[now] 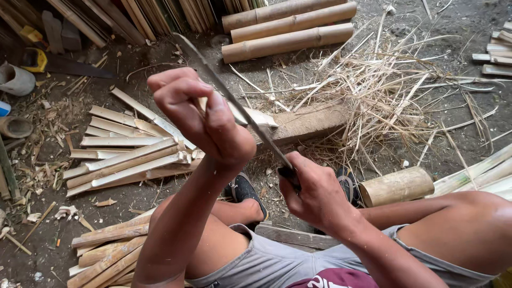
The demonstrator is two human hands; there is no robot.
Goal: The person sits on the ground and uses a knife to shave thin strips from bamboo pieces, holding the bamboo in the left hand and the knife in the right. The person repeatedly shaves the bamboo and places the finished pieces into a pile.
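Both hands on work: bamboo strip (201, 103) inside left hand (200, 114), knife (234, 104) in right hand (314, 194).

From the wooden block (306, 121) at centre, three bamboo poles (288, 29) lay at twelve o'clock, loose shavings (384, 90) at two, a short bamboo section (396, 186) at four, split bamboo slats (128, 157) at nine, a handsaw (58, 64) at ten.

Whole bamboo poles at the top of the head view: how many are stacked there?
3, lying side by side on the ground at top centre: the far pole, the middle pole and the near pole. Their left ends line up; none looks hidden beneath.
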